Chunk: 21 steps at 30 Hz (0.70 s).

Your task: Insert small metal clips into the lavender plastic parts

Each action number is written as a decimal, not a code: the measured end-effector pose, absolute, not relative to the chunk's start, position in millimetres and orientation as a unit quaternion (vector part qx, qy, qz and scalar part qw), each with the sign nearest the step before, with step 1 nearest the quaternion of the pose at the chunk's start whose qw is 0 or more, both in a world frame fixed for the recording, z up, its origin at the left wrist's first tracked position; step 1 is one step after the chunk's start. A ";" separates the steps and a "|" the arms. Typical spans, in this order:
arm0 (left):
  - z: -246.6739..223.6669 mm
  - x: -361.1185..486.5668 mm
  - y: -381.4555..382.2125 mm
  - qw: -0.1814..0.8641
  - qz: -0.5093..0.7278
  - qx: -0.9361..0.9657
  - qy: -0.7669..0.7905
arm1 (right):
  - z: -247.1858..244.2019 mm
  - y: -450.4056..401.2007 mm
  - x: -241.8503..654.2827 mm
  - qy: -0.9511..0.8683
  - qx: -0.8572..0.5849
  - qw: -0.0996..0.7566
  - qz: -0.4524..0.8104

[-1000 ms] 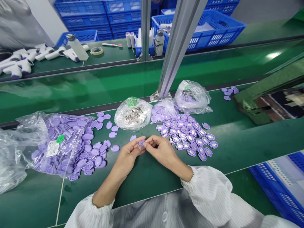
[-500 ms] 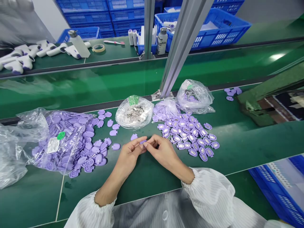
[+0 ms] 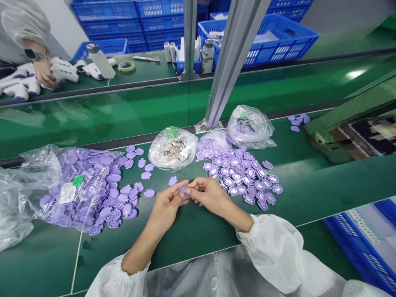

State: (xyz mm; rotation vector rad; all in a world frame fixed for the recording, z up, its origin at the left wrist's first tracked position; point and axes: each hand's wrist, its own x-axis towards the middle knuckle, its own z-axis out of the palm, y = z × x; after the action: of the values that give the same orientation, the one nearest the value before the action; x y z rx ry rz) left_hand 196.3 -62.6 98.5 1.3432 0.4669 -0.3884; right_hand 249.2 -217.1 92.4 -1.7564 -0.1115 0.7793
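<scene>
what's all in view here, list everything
held purple plastic part: one, purple, between both hands' fingertips
purple parts with silver centres: many, purple, loose pile right of hands
large clear bag of purple parts: one, purple, left
clear bag of metal parts: one, silver, centre
smaller clear bag of purple parts: one, purple, behind pile
blue plastic crates: many, blue, stacked behind
plastic bottles: two, pale, far bench
white-and-purple devices: several, white, far bench
co-worker's hand: one, far left
left hand: one, centre
right hand: one, centre
</scene>
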 end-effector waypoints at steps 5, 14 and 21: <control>99.1 195.9 -62.0 0.747 -0.183 0.610 0.191 | 91.1 -217.9 249.9 -0.033 -0.728 0.596 0.337; 103.8 198.1 -59.3 0.737 -0.205 0.615 0.192 | 89.2 -219.8 251.1 -0.042 -0.726 0.591 0.350; 104.6 199.5 -57.6 0.732 -0.224 0.616 0.185 | 88.2 -220.0 250.0 -0.041 -0.734 0.582 0.346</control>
State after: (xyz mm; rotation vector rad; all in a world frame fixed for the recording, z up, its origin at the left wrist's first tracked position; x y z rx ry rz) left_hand 199.5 -57.6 104.6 1.3564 0.4067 -0.4921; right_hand 250.0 -220.0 88.2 -1.7146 -0.0947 0.8088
